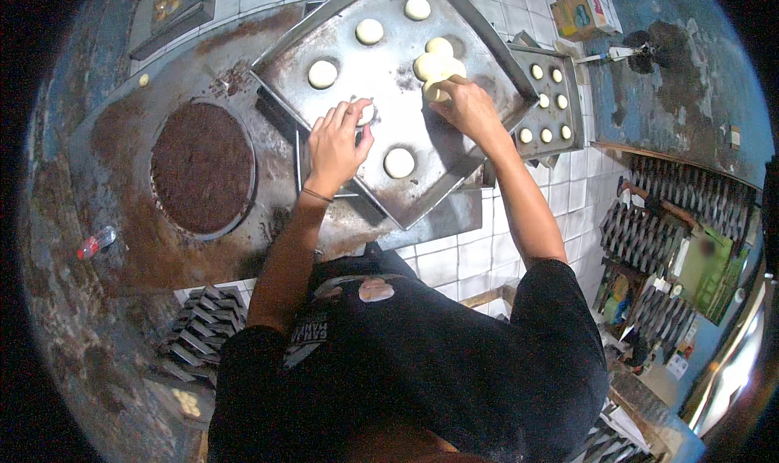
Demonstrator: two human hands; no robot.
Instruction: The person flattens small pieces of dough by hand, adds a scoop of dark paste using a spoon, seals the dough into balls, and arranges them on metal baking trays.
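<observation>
While a brown disc (203, 169) lies on the worktop (120, 142) at left of the frame, the left hand (333, 145), upper centre, loosely cups a dough ball (365, 114) on the tray (372, 69); whether its grip is closed, I cannot tell. Further right, the right hand (471, 110) narrowly pinches another ball (435, 93) beside a cluster (439, 60). Upper right sits a smaller tray (531, 117).

Round Pan (253, 167) Sat to My Left

On my left, the stained bench (122, 150) carried the round pan, full of dark brown crumbs (201, 168). A small red-and-clear bottle (97, 242) lay farther left. To my right, a cardboard box (586, 14) stood on a worn blue surface (706, 57). White tiles (454, 256) showed between, and a grey slatted stack (207, 333) rose just beside the bench.
</observation>
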